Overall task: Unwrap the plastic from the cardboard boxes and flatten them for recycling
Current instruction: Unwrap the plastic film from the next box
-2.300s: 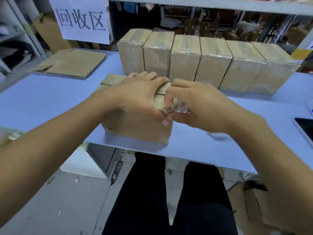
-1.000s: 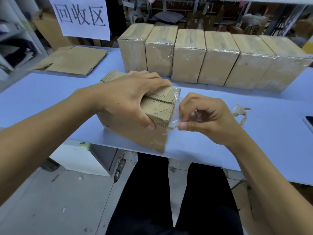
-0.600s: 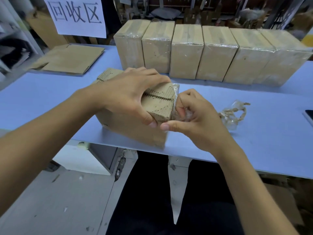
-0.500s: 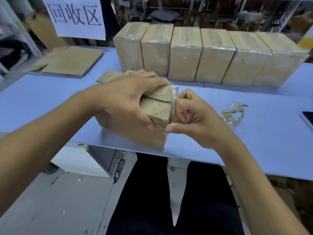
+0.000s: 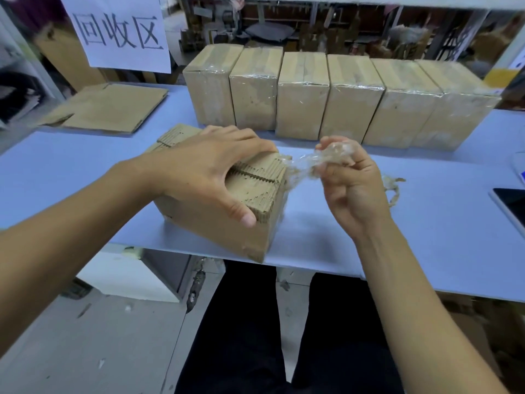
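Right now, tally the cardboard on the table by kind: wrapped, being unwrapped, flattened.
Wrapped boxes in the back row: 6
Box being unwrapped, left hand on it, right hand pulling plastic: 1
Flattened cardboard: 1 stack, sheet count unclear
Total: 8

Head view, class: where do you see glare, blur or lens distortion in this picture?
Head view: glare glints off the plastic on the wrapped boxes; the stretched plastic wrap pulled by the right hand looks smeared; the table's near edge bows from wide-angle distortion; the background shelves are soft and dim; the left hand casts only faint shadow on the cardboard box.
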